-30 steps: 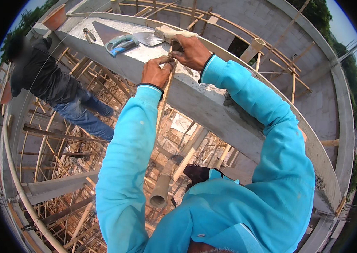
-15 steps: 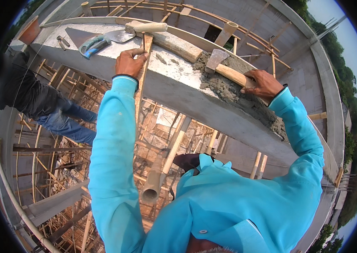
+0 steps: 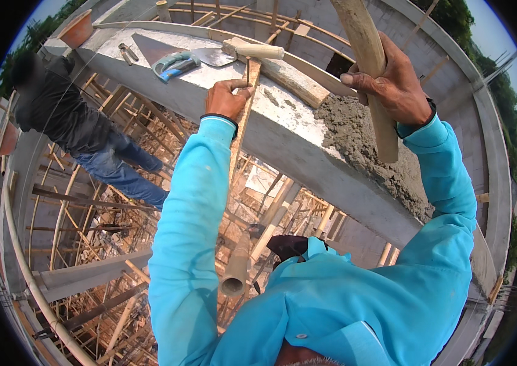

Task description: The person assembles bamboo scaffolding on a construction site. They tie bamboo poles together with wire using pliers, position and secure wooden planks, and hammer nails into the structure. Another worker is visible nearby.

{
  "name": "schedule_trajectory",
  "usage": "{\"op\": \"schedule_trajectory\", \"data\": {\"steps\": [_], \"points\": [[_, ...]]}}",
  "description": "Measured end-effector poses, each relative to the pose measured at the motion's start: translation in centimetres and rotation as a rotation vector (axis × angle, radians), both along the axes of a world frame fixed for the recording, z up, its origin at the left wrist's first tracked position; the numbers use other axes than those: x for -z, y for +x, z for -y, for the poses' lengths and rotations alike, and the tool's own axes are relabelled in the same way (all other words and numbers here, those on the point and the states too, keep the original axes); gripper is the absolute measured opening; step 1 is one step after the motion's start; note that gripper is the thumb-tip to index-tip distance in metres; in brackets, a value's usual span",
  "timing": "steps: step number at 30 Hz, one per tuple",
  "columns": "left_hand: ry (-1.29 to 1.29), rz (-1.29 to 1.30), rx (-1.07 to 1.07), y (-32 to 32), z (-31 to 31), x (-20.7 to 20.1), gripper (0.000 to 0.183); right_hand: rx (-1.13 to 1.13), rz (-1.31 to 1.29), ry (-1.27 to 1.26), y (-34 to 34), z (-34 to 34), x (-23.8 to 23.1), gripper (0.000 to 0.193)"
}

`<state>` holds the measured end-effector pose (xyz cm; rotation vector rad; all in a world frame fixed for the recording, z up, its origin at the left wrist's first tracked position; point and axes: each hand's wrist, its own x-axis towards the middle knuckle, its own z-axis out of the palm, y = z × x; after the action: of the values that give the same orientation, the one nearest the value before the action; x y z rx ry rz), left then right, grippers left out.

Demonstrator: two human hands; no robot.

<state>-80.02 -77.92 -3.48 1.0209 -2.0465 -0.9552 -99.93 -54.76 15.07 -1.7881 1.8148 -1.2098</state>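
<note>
My left hand [image 3: 228, 99] is closed, its fingertips pinching a thin rusty nail [image 3: 248, 68] at the upper end of a narrow wooden strip [image 3: 240, 137]. That strip slants down past the concrete beam's near side. Raised over the beam's right part, my right hand [image 3: 396, 82] grips the wooden handle [image 3: 362, 36] of a hammer; its head is outside the picture. Wet grey mortar [image 3: 362, 137] lies on the beam below it. A wooden float [image 3: 289, 79] with a round handle rests just beyond my left hand. Left of it lie trowels with a blue-grey handle [image 3: 176, 66].
Pliers [image 3: 128, 53] lie on the concrete beam [image 3: 209, 110], and an orange-brown bucket [image 3: 76, 29] stands at its far left end. A co-worker in dark clothes [image 3: 66, 113] is at the left. Bamboo scaffolding [image 3: 57, 213] and rubble are below. A taut string crosses the left side.
My right hand has lifted the hammer up from above the mortar, taking its head out of the picture. My left hand keeps its pinch at the strip. The whole view has shifted.
</note>
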Motion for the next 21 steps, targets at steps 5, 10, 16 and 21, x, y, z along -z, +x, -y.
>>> {"op": "schedule_trajectory", "data": {"steps": [5, 10, 16, 21], "points": [[0.066, -0.015, -0.002, 0.1, -0.3, -0.3, 0.035, 0.02, -0.114, -0.175, 2.5, 5.2, 0.3, 0.069], [0.008, 0.03, -0.023, 0.2, -0.3, -0.1, 0.035, 0.095, -0.636, 0.252, 3.9, 7.1, 5.1, 0.051], [-0.015, -0.026, 0.025, 0.0, 0.0, 0.3, 0.033, 0.008, -0.407, -0.124, 2.5, 6.5, 1.3, 0.044], [-0.012, -0.031, 0.037, 0.0, -0.3, 0.1, 0.031, 0.084, -0.547, 0.037, 3.2, 6.7, 1.5, 0.046]]}}
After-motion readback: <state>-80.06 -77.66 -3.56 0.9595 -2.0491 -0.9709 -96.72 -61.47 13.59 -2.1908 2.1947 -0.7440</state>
